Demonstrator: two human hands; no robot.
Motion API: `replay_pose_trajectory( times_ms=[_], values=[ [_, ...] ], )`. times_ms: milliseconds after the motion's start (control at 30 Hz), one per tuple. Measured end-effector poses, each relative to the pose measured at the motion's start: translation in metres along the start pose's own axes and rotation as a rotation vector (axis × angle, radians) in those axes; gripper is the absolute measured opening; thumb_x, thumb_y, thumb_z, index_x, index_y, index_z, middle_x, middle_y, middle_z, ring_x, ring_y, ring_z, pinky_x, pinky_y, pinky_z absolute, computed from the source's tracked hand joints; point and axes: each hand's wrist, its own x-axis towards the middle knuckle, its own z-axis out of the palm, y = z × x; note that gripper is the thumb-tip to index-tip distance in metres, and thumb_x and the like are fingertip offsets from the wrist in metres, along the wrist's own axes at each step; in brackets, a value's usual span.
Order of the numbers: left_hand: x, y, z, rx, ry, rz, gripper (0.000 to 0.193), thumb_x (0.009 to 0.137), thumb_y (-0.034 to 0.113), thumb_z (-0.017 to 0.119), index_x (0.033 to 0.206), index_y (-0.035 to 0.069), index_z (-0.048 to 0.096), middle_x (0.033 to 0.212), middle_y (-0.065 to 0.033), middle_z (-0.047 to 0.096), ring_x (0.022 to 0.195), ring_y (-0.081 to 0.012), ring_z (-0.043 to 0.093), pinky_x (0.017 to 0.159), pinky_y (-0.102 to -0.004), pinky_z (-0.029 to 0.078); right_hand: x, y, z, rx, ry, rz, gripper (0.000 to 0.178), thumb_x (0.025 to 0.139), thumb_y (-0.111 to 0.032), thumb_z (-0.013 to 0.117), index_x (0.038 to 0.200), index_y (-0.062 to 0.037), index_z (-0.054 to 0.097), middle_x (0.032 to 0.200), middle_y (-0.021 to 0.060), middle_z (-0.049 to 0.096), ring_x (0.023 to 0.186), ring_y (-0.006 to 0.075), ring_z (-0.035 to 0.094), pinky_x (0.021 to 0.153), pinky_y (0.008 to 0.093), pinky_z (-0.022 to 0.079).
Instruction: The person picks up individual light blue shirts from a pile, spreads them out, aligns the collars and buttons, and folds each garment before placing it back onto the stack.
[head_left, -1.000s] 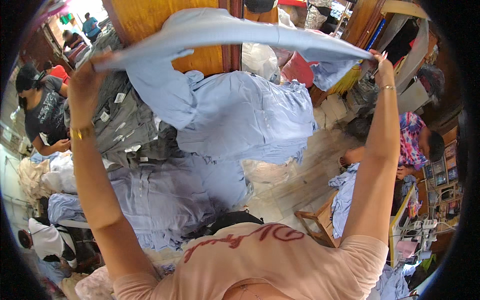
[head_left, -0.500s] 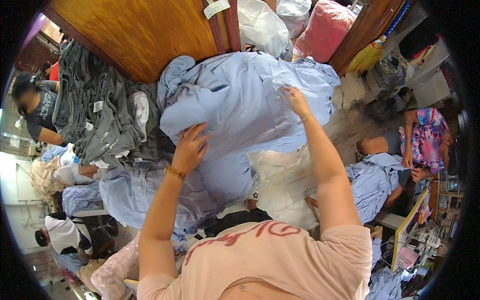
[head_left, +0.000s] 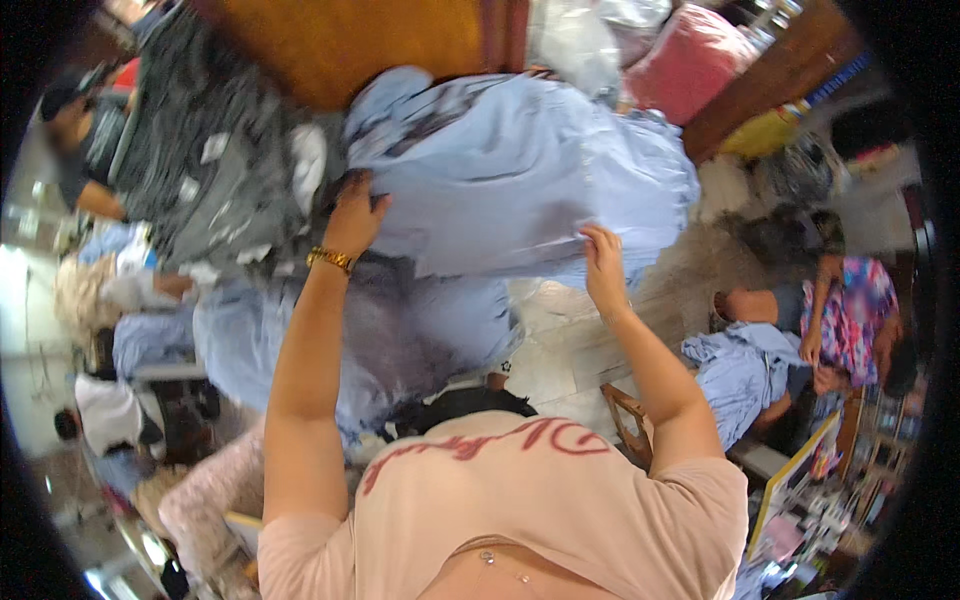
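A light blue button-front shirt (head_left: 490, 180) lies spread over a heap of blue garments in front of me. My right hand (head_left: 605, 265) pinches its near edge, close to the button placket. At the shirt's left side is my left hand (head_left: 357, 215), thumb apart from the fingers, resting by the fabric's edge. Motion smears its fingertips somewhat. More blue shirts (head_left: 420, 325) hang or lie in a lower pile under my left forearm.
Dark grey garments (head_left: 215, 150) are heaped at the left, with a person (head_left: 85, 140) beyond. A wooden panel (head_left: 350, 45) stands behind the shirts, near plastic bags (head_left: 575, 50) and a yellow broom (head_left: 760, 130). At the right a seated person (head_left: 850, 310) handles blue cloth (head_left: 735, 375).
My left hand has slid leftward and up to the shirt's edge. My right hand has come down from the upper placket to the near edge. The whole view has shifted slightly.
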Motion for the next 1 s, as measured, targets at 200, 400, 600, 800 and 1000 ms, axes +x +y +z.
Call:
replay_pose_trajectory(
  times_ms=[200, 400, 600, 800, 1000],
  values=[
    [-0.135, -0.066, -0.073, -0.461, -0.013, -0.088, 0.034, 0.082, 0.021, 0.054, 0.111, 0.003, 0.052, 0.105, -0.0121, 0.059, 0.095, -0.0236, 0.057, 0.081, -0.0312, 0.043, -0.138, -0.015, 0.071, 0.560, -0.297, 0.632, 0.019, 0.087, -0.020, 0.048, 0.094, -0.0051, 0.057, 0.071, 0.0002, 0.054, 0.052, 0.0060, 0.044, 0.047, 0.0214, 0.035],
    [-0.318, -0.263, -0.053, -0.603, 0.484, -0.579, 0.025, 0.082, 0.011, 0.053, 0.102, -0.002, 0.057, 0.094, -0.0096, 0.062, 0.082, -0.0161, 0.059, 0.073, -0.0250, 0.045, -0.173, -0.107, 0.136, 0.587, -0.735, 0.724, 0.017, 0.081, -0.013, 0.054, 0.093, -0.0011, 0.057, 0.070, 0.0022, 0.056, 0.039, 0.0055, 0.037, 0.037, 0.0200, 0.030],
    [-0.390, -0.352, -0.038, -1.071, 0.729, -1.016, 0.026, 0.082, 0.010, 0.048, 0.104, -0.001, 0.056, 0.095, -0.0075, 0.060, 0.082, -0.0181, 0.059, 0.072, -0.0248, 0.045, -0.199, -0.177, 0.188, 0.733, -0.933, 1.083, 0.016, 0.079, -0.015, 0.057, 0.085, -0.0011, 0.055, 0.064, 0.0038, 0.053, 0.035, 0.0097, 0.037, 0.035, 0.0224, 0.030],
    [-0.371, -0.421, -0.063, -0.590, 0.680, -0.903, 0.031, 0.080, 0.016, 0.051, 0.108, 0.003, 0.055, 0.103, -0.0129, 0.059, 0.090, -0.0219, 0.058, 0.078, -0.0287, 0.044, -0.253, -0.234, 0.233, 0.908, -0.127, 1.179, 0.016, 0.076, -0.016, 0.060, 0.082, -0.0092, 0.047, 0.052, 0.0004, 0.042, 0.040, 0.0104, 0.038, 0.034, 0.0243, 0.029],
    [-0.333, -0.442, -0.105, -0.297, 0.054, -0.842, 0.039, 0.065, 0.029, 0.067, 0.093, 0.002, 0.062, 0.098, -0.0152, 0.060, 0.089, -0.0266, 0.058, 0.075, -0.0318, 0.044, -0.260, -0.295, 0.209, 1.275, 0.064, 1.210, 0.015, 0.080, -0.010, 0.050, 0.070, -0.0082, 0.039, 0.050, 0.0017, 0.034, 0.043, 0.0136, 0.035, 0.039, 0.0266, 0.029]
  ],
)
